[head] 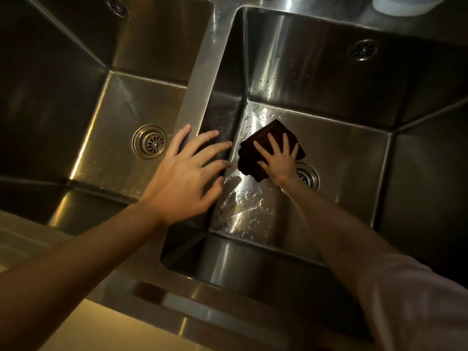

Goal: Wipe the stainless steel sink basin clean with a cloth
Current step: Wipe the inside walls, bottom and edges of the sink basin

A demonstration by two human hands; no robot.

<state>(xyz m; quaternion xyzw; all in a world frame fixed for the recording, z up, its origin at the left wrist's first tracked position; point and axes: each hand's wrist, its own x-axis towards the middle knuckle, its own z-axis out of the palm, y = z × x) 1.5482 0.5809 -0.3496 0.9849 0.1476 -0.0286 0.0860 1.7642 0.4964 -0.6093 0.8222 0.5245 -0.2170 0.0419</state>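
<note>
A double stainless steel sink fills the view. In the right basin (354, 158), a dark brown folded cloth (255, 153) lies on the wet floor near the left wall. My right hand (278, 160) presses flat on the cloth with fingers spread, and partly covers the basin's drain (307, 177). My left hand (187, 171) rests open on the divider (200, 84) between the two basins, its fingers hanging over the right basin's edge. Water drops and streaks lie on the floor in front of the cloth.
The left basin (109, 117) has a round drain (149, 141) and looks mostly dry. Overflow holes (362, 49) sit on the right basin's back wall. A pale object (405, 3) stands on the back ledge. The steel front rim (202, 307) runs below my arms.
</note>
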